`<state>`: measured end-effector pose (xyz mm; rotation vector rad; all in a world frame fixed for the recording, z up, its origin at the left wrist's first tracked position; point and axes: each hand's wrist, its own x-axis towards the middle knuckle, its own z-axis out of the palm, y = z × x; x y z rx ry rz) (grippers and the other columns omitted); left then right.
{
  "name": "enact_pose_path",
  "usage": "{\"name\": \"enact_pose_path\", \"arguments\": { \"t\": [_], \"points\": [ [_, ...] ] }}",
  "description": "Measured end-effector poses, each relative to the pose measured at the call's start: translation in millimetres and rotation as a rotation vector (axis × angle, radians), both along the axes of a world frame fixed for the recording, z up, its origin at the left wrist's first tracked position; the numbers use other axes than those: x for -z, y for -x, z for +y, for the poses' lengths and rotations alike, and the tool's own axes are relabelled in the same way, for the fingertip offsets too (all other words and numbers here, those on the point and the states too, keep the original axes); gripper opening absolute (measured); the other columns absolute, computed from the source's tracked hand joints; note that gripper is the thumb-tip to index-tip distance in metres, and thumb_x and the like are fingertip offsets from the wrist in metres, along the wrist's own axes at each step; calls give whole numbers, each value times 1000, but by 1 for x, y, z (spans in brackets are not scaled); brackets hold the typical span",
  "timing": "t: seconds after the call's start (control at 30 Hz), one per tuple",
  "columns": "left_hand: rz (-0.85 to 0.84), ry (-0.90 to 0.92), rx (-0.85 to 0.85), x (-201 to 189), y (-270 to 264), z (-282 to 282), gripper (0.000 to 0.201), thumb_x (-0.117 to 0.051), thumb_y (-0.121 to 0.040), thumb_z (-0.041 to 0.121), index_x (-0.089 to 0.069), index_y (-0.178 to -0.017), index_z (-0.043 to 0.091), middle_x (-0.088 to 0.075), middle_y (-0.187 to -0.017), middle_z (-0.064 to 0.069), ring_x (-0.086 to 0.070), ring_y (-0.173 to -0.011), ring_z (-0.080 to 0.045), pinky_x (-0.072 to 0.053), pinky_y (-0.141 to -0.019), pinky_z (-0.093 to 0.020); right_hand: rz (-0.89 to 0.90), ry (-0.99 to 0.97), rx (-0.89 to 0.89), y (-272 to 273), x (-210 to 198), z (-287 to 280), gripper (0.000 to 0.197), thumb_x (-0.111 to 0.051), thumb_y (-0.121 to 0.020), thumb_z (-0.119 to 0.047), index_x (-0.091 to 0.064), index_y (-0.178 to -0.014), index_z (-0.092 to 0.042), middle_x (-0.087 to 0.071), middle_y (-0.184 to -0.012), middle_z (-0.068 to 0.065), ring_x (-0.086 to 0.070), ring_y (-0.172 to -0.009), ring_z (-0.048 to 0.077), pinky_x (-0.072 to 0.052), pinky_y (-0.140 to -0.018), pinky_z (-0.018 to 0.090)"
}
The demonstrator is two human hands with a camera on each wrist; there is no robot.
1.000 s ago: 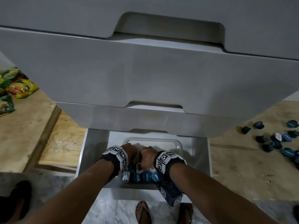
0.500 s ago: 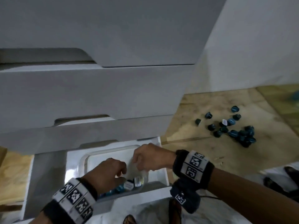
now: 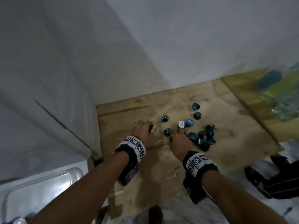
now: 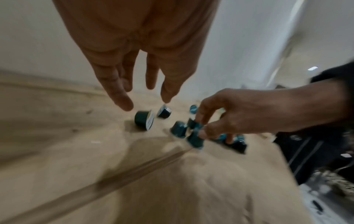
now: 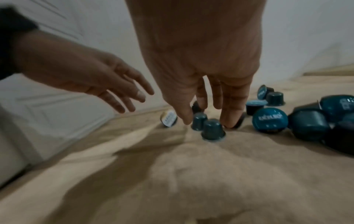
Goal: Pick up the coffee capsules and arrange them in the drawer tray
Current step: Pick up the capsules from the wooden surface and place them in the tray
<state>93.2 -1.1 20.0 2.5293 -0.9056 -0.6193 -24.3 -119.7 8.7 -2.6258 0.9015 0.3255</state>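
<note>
Left hand [image 4: 134,63], fingers spread, hovers over one capsule [image 4: 144,122]; right hand [image 5: 203,63], fingers apart, touches clustered capsules [image 5: 207,128]. Risk: a hasty grasp scatters neighbouring capsules.

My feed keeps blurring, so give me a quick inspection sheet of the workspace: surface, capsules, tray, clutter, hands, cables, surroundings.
Surface: wooden board on the floor, scuffed, beside a white cabinet.
Job's things: dark blue capsules scattered loose on the board, some upright, some on their sides; corner of the clear tray in the open drawer, lower left.
Clutter: colourful packet at the far right, blurred.
Hands: left hand open, fingers straight above a capsule on its side; right hand reaching down with fingertips among capsules, grip not clear.
Cables: nothing seen.
Surroundings: white wall, sandal on the marble floor.
</note>
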Motion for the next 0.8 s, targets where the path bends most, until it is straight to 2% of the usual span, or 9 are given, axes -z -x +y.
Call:
{"name": "enact_pose_path", "arguments": {
  "t": [0.13,0.2,0.33,0.47,0.57,0.6,0.67,0.73,0.8],
  "points": [
    [50,-63,-36,42,-9,-50,43,-56,-90,6,-48,-132,10,-38,-130,-20,-51,-113,-39,-43,-101,-38,9,-15,21,-3,28,-18,32,-50,-92,-13,-48,-124,-11,-44,-128,15,-61,-100,38,-53,-83,48],
    [50,-80,-37,57,-12,-59,38,-54,-87,0,-53,-125,8,-43,-126,-20,-52,-111,-38,-43,-97,-39,-10,-29,-1,-3,35,-21,35,-50,-90,-8,-47,-125,-12,-45,-127,14,-61,-99,38,-54,-81,49],
    [76,-65,-6,66,-10,-50,25,-54,-86,5,-61,-110,9,-53,-113,-22,-57,-101,-39,-45,-85,-34,-66,-56,-13,1,26,-18,37,-50,-90,-9,-49,-126,-17,-49,-125,14,-60,-100,38,-53,-82,46],
    [123,-30,85,9,22,-11,15,-52,-88,11,-66,-92,7,-58,-93,-18,-61,-92,-38,-43,-72,-32,-167,-134,-25,16,-10,3,33,-53,-91,-11,-63,-121,-19,-55,-116,12,-57,-103,32,-47,-84,35],
    [117,-3,181,-41,47,45,23,-49,-91,14,-66,-107,11,-59,-104,-20,-58,-99,-35,-46,-80,-35,-259,-203,-103,28,-49,37,29,-55,-91,-7,-70,-114,-18,-60,-104,7,-56,-100,25,-39,-76,26],
    [109,12,204,-55,53,68,25,-49,-92,14,-65,-112,13,-59,-107,-19,-57,-100,-34,-46,-83,-36,-282,-236,-137,31,-62,51,29,-55,-90,-5,-70,-112,-17,-60,-99,3,-56,-99,23,-40,-76,26],
    [106,71,208,-78,61,118,22,-51,-91,13,-66,-107,15,-61,-103,-17,-57,-96,-33,-46,-81,-36,-290,-314,-182,34,-85,85,29,-56,-89,-5,-70,-110,-19,-56,-96,-2,-57,-93,21,-46,-80,27],
    [97,129,183,-95,64,172,18,-53,-88,11,-67,-98,15,-65,-97,-10,-59,-88,-25,-43,-74,-29,-292,-387,-192,34,-99,122,28,-61,-85,-8,-68,-107,-24,-54,-99,0,-60,-82,18,-49,-77,22],
    [101,146,123,-109,62,228,19,-56,-87,12,-69,-99,20,-66,-92,-1,-54,-78,-11,-38,-70,-22,-294,-468,-209,29,-107,163,28,-68,-79,-9,-66,-100,-27,-52,-97,-1,-61,-78,15,-46,-71,15]
  ]
}}
